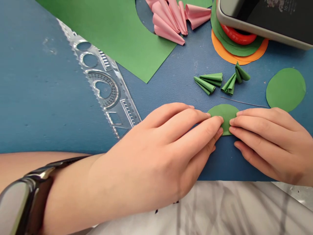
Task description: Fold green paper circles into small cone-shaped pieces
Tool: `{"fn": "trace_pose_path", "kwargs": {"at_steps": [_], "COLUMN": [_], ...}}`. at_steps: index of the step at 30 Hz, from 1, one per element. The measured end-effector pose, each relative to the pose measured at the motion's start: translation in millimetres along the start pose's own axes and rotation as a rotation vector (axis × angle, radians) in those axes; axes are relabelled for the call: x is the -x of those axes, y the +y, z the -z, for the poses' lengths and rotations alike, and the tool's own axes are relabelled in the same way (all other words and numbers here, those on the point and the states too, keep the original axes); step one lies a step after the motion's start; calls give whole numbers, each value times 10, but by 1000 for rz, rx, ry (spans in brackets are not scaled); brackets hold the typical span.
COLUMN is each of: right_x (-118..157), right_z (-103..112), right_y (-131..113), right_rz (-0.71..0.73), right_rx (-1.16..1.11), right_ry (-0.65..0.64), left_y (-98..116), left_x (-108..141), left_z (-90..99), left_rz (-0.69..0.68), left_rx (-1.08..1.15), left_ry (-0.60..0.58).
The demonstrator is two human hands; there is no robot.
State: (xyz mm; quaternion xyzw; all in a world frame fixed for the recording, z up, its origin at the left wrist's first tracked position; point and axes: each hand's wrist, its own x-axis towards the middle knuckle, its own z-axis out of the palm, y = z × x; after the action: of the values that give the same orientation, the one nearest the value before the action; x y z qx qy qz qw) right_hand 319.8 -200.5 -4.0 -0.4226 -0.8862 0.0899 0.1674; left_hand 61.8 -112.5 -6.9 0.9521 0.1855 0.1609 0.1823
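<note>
A green paper piece [226, 119] with a rounded top and a straight lower edge lies on the blue table near its front edge. My left hand [178, 137] presses its fingertips on the left side of this paper, fingers together. At the right side, the fingertips of my right hand [271, 140] hold the paper down, with the thumb just below its edge. A thin needle-like wire [244, 102] lies just behind the paper. Behind the wire are several small folded green cones [207, 82]. A flat green paper circle [286, 89] rests beyond my right hand.
A clear stencil ruler [105, 83] lies left of my left hand, partly under a large green sheet [110, 36]. Several pink paper cones [170, 21] are at the back. A phone-like device [274, 23] sits over red scissor handles [238, 35] and orange circles [239, 60].
</note>
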Motion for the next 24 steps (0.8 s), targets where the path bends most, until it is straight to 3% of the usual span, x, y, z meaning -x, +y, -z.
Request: {"fn": "trace_pose_path", "kwargs": {"at_steps": [1, 7, 8, 12, 15, 16, 20, 24], "right_x": [-1, -3, -5, -21, -24, -21, 11, 38], "right_z": [0, -1, -4, -13, -10, -9, -11, -33], "right_y": [-2, -11, -11, 0, 8, 10, 7, -7], "right_rz": [3, 5, 1, -1, 15, 18, 33, 43], "right_rx": [-3, -3, -3, 8, 23, 26, 29, 59], "right_ry": [0, 19, 22, 20, 27, 30, 11, -12], "left_y": [6, 2, -2, -14, -17, -19, -26, -17], "left_x": [-1, -34, -36, -23, -17, -19, -20, -23], "left_z": [6, 28, 23, 3, 3, 6, -8, -58], "left_rz": [-16, -46, -27, -57, -56, -81, -166, -157], "left_rx": [6, -47, -67, -55, -98, -87, -132, -171], "left_ry": [-64, -68, -14, -74, -26, -80, -57, -25]}}
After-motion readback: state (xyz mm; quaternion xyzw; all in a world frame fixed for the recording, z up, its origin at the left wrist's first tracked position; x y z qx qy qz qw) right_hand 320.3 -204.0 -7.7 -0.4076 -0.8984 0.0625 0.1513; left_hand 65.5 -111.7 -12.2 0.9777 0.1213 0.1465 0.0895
